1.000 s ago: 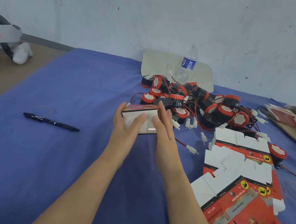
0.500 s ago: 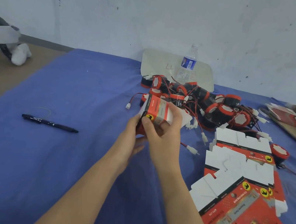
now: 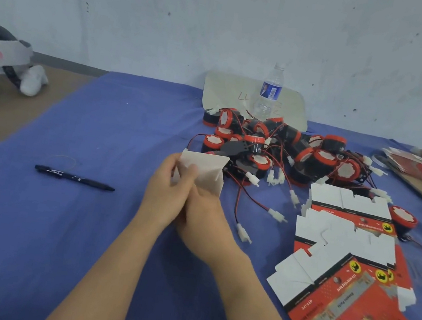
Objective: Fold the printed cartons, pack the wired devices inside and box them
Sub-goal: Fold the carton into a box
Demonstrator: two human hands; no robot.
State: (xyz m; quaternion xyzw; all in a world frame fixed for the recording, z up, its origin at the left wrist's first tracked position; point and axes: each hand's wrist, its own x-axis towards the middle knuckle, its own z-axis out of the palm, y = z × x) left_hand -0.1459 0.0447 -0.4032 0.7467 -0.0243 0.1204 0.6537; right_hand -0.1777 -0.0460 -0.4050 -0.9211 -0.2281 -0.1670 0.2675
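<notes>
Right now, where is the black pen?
In the head view, the black pen lies flat on the blue cloth at the left, well apart from the left hand that holds the carton.

matt blue cloth covers the bench [image 3: 79, 249]. in front of the clear plastic water bottle [image 3: 269, 91], the wired devices [image 3: 325, 157] are glossy black and red plastic; nearer still, the folded carton [image 3: 206, 171] shows matt off-white card. the flat cartons [image 3: 348, 300] right of the bottle are glossy red print with matt white flaps.
</notes>
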